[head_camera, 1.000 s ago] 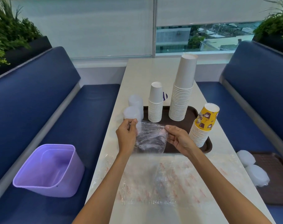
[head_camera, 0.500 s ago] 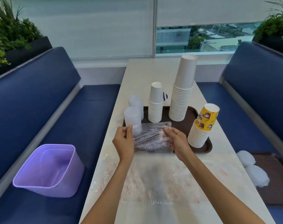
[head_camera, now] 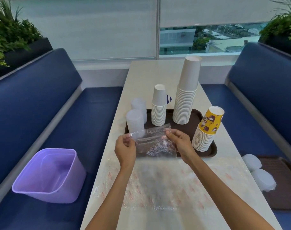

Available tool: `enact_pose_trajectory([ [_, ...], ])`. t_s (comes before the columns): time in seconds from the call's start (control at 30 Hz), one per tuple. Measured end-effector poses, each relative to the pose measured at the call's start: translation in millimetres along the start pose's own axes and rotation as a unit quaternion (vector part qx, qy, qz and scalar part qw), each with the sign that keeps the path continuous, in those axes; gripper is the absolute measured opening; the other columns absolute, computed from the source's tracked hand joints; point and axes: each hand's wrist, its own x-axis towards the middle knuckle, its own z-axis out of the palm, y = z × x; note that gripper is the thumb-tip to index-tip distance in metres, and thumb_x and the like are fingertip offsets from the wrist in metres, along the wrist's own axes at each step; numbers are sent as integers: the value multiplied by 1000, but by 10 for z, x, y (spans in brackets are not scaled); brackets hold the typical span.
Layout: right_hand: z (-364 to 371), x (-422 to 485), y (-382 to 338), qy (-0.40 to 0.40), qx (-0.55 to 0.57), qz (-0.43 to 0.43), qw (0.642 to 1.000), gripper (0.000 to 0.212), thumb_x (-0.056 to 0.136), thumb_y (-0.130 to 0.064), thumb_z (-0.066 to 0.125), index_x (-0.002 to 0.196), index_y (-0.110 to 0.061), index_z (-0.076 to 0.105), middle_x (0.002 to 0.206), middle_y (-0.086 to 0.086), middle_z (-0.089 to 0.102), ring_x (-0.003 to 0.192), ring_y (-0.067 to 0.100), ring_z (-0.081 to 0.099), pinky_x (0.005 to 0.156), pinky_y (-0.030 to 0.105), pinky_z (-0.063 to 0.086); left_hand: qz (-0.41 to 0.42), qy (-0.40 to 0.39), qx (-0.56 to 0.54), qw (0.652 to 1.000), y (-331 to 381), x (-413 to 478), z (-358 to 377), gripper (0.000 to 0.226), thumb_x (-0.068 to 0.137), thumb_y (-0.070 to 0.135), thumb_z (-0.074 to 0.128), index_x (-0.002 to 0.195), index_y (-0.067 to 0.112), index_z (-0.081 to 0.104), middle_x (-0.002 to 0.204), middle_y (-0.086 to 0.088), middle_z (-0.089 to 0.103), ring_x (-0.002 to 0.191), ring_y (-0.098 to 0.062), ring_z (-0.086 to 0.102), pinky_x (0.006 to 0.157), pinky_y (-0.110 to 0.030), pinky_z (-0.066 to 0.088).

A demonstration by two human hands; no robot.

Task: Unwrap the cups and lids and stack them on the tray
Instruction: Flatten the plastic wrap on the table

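Observation:
A crumpled clear plastic wrapper (head_camera: 155,143) is stretched between my two hands just above the near edge of the brown tray (head_camera: 213,151). My left hand (head_camera: 125,147) pinches its left end and my right hand (head_camera: 180,141) pinches its top right edge. On the tray stand a short white cup stack (head_camera: 159,107), a tall white cup stack (head_camera: 186,95), a leaning yellow-topped cup stack (head_camera: 208,128) and two translucent lid stacks (head_camera: 135,122).
More clear wrap with red print (head_camera: 166,181) lies flat on the table in front of me. A purple bin (head_camera: 48,175) sits on the left bench. On the right bench a second brown tray (head_camera: 284,185) has two wrapped lid stacks (head_camera: 257,171) at its left edge.
Both hands have folded the wrapper flatter and lowered it slightly toward the tray's near edge; my left hand now pinches its left end lower down.

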Motion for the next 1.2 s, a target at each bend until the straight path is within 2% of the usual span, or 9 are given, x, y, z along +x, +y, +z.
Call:
enact_pose_trajectory([
  [0.1,-3,16,-3,-33,-24,-3,999,11,90,-3,60,95,-10,67,61,-10,68,47,-2,53,49,11,45,91,2,17,996,140,48,-5,26,88,5,60,113,12,58,108,1,52,89,-10,51,75,-16,42],
  [0.2,23,34,-3,-70,-34,-12,997,12,86,0,63,94,-8,68,69,-2,71,65,3,65,67,16,52,172,-136,54,974,327,101,44,24,89,21,64,111,14,62,106,3,57,97,-9,52,83,-15,40],
  [0.33,72,15,-32,-110,-39,-25,993,22,84,0,65,104,-5,65,66,0,70,67,5,67,68,17,53,163,-285,83,941,429,121,104,13,87,27,67,87,14,66,74,10,61,65,3,52,61,-6,38],
  [0.43,25,-14,-53,-127,-71,-1,989,18,86,-13,64,104,-7,66,65,-3,68,58,3,63,57,16,52,150,-272,60,949,442,157,113,10,91,19,62,83,14,62,70,8,59,63,-1,52,57,-8,41],
  [0.6,-153,-67,22,-140,-166,8,976,24,91,-22,61,71,-8,66,55,4,51,42,3,35,45,13,33,102,-140,-6,985,389,322,14,14,94,21,57,87,10,58,71,1,56,65,-16,51,57,-14,42],
  [0.73,-199,-44,31,-128,-184,0,975,20,87,-21,65,71,-11,69,63,11,43,44,7,29,43,15,29,5,-194,34,980,266,377,-64,35,92,44,56,75,13,51,64,2,46,58,-12,42,60,-26,37],
  [0.8,-195,-32,22,-135,-189,4,973,19,87,-19,66,71,-10,70,59,11,45,44,9,29,43,16,30,-28,-219,28,975,215,355,-82,38,93,39,56,68,11,47,58,1,40,51,-13,36,51,-22,32],
  [0.9,-243,-27,-12,-139,-204,12,969,12,86,-13,67,75,-8,71,48,-1,54,41,6,38,44,16,36,-30,-203,16,979,148,368,-116,26,94,30,57,86,5,57,67,1,47,53,-10,39,47,-20,32],
  [1.2,-628,-62,49,-61,-153,113,980,9,85,-18,69,85,-9,73,65,4,65,51,7,53,51,17,47,-128,-126,-54,982,-72,406,-290,16,93,22,60,98,9,52,74,1,47,56,-9,36,49,-20,31],
])
